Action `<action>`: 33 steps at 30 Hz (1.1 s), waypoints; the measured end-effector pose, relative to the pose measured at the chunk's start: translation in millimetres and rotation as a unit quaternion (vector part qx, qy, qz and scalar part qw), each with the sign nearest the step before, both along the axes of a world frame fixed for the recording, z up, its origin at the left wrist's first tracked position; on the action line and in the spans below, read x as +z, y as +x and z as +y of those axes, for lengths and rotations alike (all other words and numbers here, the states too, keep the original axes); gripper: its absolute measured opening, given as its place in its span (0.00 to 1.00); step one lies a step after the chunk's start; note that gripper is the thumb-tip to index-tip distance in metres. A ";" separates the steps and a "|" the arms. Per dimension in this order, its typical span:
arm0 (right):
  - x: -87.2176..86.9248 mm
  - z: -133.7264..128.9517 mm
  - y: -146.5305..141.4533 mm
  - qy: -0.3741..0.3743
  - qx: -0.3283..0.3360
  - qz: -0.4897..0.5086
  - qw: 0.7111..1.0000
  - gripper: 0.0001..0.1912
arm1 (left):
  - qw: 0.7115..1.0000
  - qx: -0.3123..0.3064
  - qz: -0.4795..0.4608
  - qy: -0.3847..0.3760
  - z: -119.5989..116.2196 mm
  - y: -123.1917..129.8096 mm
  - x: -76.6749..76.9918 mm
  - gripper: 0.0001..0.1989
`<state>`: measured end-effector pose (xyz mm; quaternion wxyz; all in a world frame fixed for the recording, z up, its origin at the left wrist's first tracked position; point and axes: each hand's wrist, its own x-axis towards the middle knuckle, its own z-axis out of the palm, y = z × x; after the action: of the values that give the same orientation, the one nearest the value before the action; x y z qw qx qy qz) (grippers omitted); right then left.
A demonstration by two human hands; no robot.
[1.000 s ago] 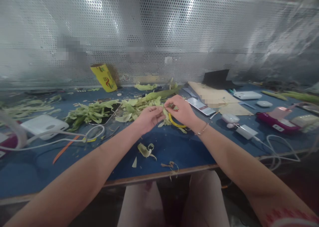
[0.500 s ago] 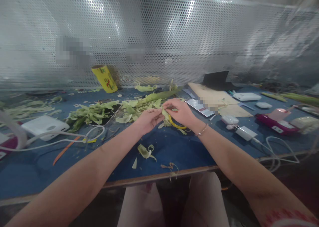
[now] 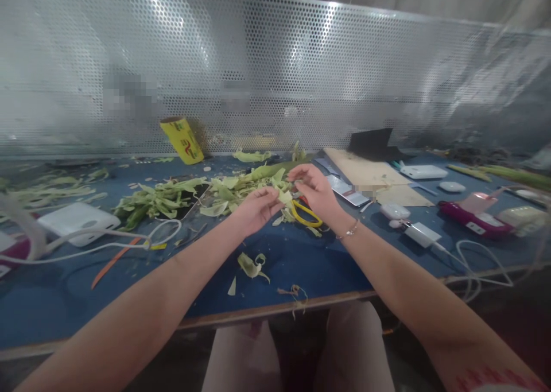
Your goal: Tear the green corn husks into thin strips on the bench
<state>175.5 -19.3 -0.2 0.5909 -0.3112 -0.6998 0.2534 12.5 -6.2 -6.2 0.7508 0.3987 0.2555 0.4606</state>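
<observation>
In the head view, the only one here, the person's left hand [image 3: 257, 209] is working just left of a yellow loop [image 3: 310, 224] that is lying on the blue worktop [image 3: 327, 266]. Its grip is pinching a pale leafy piece [image 3: 284, 197] between thumb and forefinger, and that piece is showing just beyond the loop, to its left. The right hand [image 3: 313, 186] is hovering on the far side of the loop, its fingers curling above the piece; whether this second grip is holding a sliver or nothing, I cannot tell. By my judgement, the step in hand is fingering this one piece with both hands, the left steadying it. The next move is calling, I think, for a light touch and a clear hold on the piece's edge, since thin leaf is likely tearing easily, and for the right fingers to be keeping clear of the loop. Behind and left of the loop, a leaf heap [image 3: 232, 185] is spreading; farther left, a leafy bundle [image 3: 161, 200] is lying. A curled scrap [image 3: 249, 264] is resting nearer the person, left of the loop, and a phone [image 3: 344, 189] is lying behind it to the right.
</observation>
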 end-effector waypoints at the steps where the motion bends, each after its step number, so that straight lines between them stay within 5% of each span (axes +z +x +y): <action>1: 0.4 0.4 0.5 -0.005 -0.001 0.001 1.000 0.08 | 1.000 -0.001 0.000 0.002 0.0 -0.1 -0.1 0.05; 11: 7.3 -2.9 0.4 0.038 -0.082 -0.104 0.990 0.05 | 1.000 -0.002 0.001 0.006 -0.4 -1.7 1.5 0.04; 33: 13.7 -2.1 8.8 -0.073 0.003 -0.193 0.979 0.15 | 0.987 -0.128 0.072 0.059 6.4 -11.4 -0.5 0.08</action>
<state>184.3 -21.4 13.5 0.4198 -0.3946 -0.7810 0.2411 1.1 0.2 -6.7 0.7582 0.5039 0.2282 0.3452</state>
